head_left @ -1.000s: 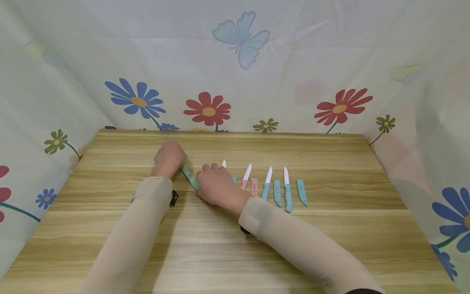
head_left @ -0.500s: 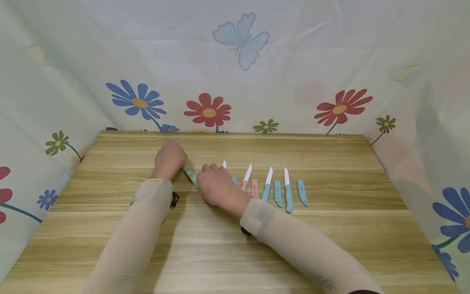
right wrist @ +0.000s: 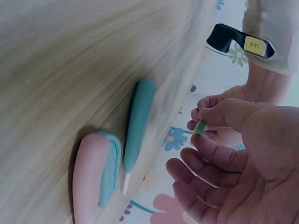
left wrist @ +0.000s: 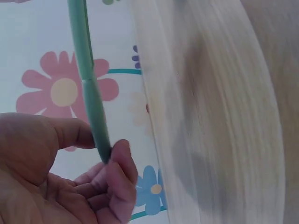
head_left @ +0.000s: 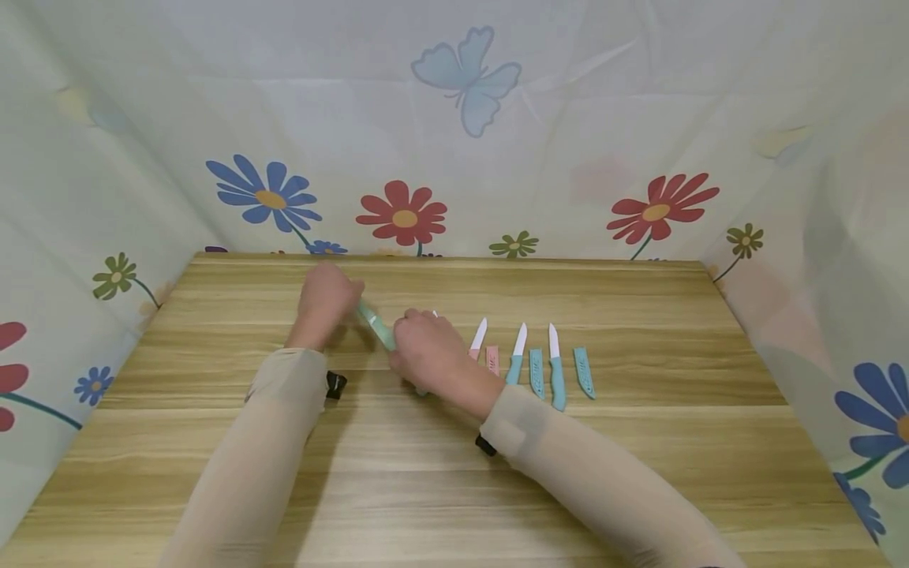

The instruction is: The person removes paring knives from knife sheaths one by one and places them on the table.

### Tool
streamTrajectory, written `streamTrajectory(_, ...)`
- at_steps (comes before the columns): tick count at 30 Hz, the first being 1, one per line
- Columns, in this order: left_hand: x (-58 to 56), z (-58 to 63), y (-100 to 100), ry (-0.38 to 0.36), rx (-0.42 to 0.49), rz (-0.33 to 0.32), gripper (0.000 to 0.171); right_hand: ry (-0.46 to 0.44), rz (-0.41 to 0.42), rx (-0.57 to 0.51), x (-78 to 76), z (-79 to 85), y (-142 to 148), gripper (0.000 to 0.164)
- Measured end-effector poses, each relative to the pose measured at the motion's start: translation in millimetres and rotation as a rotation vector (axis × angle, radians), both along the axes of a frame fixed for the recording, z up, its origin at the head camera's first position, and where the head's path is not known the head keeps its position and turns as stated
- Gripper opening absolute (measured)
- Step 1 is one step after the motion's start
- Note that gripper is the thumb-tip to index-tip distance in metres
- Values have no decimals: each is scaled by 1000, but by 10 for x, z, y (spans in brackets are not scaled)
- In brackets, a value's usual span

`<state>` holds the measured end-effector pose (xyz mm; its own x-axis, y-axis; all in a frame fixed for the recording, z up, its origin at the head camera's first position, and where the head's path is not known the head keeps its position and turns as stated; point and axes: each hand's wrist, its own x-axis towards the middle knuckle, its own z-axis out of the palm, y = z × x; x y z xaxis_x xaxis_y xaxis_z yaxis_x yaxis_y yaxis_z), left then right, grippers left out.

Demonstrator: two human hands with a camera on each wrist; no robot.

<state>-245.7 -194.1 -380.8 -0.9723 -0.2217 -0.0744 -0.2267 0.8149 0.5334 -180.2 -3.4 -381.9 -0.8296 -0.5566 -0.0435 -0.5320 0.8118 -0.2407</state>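
Note:
A green knife in a green sheath spans the gap between my hands, over the table. A thin white strip of blade shows between handle and sheath. My left hand pinches the sheath's far end; in the left wrist view thumb and fingers close around that tip. My right hand holds the handle end between thumb and forefinger, its other fingers loosely bent in the right wrist view. Beneath the right hand, a knife with a blue handle lies mostly hidden from the head view, only its white tip and handle end showing.
Right of my hands, a pink knife, a pink sheath, two blue knives and blue sheaths lie in a row on the wooden table. A flowered curtain encloses the back and sides.
The right hand has shifted slightly right and up, and the left hand slightly up. The green knife has risen with them, and a white strip now shows between its handle and sheath.

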Motion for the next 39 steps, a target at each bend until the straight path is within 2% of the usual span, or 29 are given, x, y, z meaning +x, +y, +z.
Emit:
streamTrajectory(4,-26,-7,25,40,116,26,22,-8,-12,-50,6,31,98,26)
streamTrajectory(8,-28,-19,40,37,309,57,36,-30,-36,-99,14,35,193,23)
streamTrajectory(10,-25,-29,39,31,385,57,38,-44,-51,-118,17,28,238,21)
streamTrajectory(13,-20,-55,47,30,461,51,38,-107,-91,-151,27,26,308,16)
streamTrajectory(20,23,-104,138,68,651,66,36,-369,-222,-336,57,51,459,15)
streamTrajectory(23,59,-105,188,70,718,73,37,-400,-248,-375,69,45,530,11)
streamTrajectory(27,112,-97,257,48,807,91,38,-373,-244,-409,89,20,633,12)
streamTrajectory(32,174,-108,347,22,904,123,44,-324,-232,-432,95,-26,769,24)
streamTrajectory(35,216,-117,402,2,938,140,45,-229,-234,-415,82,-67,847,28)
streamTrajectory(39,275,-107,471,-25,973,141,42,-84,-246,-391,52,-121,947,26)
